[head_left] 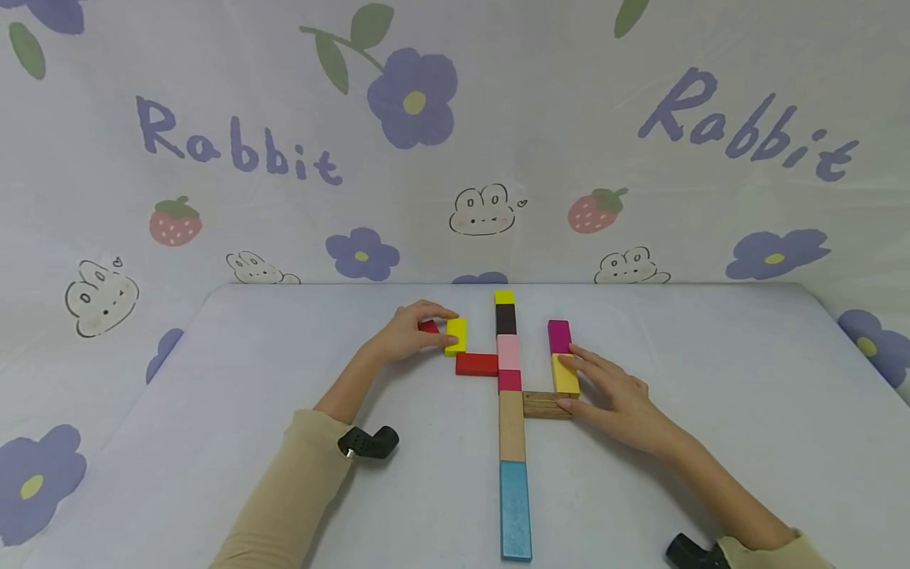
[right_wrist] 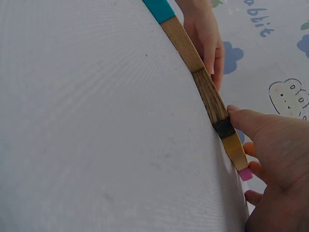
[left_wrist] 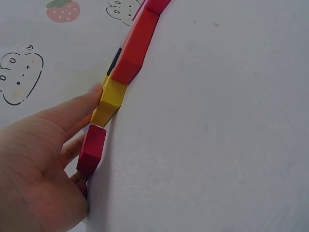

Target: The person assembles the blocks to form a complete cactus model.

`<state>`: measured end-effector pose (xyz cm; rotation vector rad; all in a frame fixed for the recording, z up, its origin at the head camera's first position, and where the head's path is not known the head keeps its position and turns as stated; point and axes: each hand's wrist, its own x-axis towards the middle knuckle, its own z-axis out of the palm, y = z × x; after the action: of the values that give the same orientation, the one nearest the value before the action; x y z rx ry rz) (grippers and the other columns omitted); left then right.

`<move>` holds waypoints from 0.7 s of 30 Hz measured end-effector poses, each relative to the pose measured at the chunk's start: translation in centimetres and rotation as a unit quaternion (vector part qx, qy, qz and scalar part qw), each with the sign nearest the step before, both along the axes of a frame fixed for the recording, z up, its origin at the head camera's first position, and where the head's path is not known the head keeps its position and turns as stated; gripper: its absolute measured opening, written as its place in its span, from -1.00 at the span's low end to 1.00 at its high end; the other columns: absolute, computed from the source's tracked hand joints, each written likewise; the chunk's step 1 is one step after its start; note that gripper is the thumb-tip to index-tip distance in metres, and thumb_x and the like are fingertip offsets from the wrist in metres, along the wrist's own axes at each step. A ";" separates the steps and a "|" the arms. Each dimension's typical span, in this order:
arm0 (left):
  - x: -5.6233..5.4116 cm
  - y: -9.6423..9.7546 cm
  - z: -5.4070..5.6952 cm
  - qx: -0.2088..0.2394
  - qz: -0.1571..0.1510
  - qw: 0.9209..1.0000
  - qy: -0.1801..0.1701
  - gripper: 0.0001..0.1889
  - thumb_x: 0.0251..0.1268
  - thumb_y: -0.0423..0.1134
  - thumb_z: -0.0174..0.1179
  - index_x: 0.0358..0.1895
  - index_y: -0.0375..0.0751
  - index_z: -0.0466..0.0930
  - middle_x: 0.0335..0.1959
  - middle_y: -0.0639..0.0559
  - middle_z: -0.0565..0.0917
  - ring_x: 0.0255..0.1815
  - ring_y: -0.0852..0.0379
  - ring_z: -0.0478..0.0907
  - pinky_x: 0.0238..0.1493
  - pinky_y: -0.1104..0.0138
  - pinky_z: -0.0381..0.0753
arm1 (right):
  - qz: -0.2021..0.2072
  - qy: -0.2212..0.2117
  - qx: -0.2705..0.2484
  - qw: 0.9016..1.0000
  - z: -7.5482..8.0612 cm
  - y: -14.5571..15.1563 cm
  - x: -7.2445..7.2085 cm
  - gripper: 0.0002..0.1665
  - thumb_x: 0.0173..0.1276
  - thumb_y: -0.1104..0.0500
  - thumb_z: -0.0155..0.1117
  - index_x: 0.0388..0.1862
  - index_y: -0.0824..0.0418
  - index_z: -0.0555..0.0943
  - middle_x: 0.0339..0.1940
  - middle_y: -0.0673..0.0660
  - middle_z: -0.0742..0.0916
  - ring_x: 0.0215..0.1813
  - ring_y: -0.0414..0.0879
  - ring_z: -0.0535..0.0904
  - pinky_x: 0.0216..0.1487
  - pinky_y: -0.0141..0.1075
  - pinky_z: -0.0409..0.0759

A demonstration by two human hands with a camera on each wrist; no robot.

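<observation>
My left hand (head_left: 408,332) pinches a yellow block (head_left: 459,330) between thumb and fingers, at the left end of a flat red block (head_left: 476,364). A smaller red block (left_wrist: 91,149) sits by the other fingers of that hand, partly hidden in the head view. My right hand (head_left: 620,401) reaches in from the right, its thumb touching the dark-grained wooden block (head_left: 543,405). Its fingers rest by a yellow-orange block (head_left: 565,374), above which stands a magenta block (head_left: 559,337). Both side branches join a central column.
From far to near, the column has yellow (head_left: 504,297), black (head_left: 505,319), pink (head_left: 508,352), crimson (head_left: 509,380), tan (head_left: 512,427) and blue (head_left: 516,510) blocks. All lie on a white tabletop (head_left: 213,395). A patterned cloth (head_left: 540,95) hangs behind.
</observation>
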<state>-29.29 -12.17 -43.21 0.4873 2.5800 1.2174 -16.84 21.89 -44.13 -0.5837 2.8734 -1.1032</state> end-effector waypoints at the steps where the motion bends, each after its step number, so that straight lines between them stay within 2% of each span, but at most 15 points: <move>1: 0.0 0.0 0.0 -0.002 0.000 1.000 0.001 -0.51 0.40 -0.18 0.40 0.36 -0.14 0.65 0.44 -0.17 0.51 0.48 -0.21 0.25 0.46 -0.12 0.39 | 0.001 0.000 -0.001 1.000 0.0 0.0 0.0 -0.21 0.41 -0.03 0.43 0.55 0.17 0.46 0.65 0.32 0.36 0.63 0.43 0.17 0.31 0.60 0.09; 16: 0.1 -0.1 0.0 -0.005 -0.006 1.000 0.003 -0.48 0.37 -0.16 0.42 0.37 -0.13 0.64 0.45 -0.18 0.49 0.50 -0.23 0.21 0.45 -0.12 0.41 | 0.001 -0.002 -0.001 1.000 0.1 0.0 0.0 -0.21 0.42 -0.02 0.43 0.55 0.17 0.46 0.65 0.32 0.36 0.63 0.43 0.17 0.32 0.60 0.07; 21: 0.2 -0.6 0.1 0.009 0.009 1.000 -0.001 -0.43 0.39 -0.15 0.42 0.43 -0.13 0.59 0.46 -0.15 0.50 0.39 -0.18 0.36 0.40 -0.01 0.49 | 0.000 -0.004 0.000 1.000 0.1 0.1 0.0 -0.20 0.41 -0.03 0.44 0.56 0.17 0.45 0.65 0.32 0.36 0.63 0.43 0.17 0.33 0.61 0.07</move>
<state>-29.10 -12.81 -43.09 0.4678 2.5794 1.2460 -16.85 21.96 -44.07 -0.5760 2.8670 -1.1019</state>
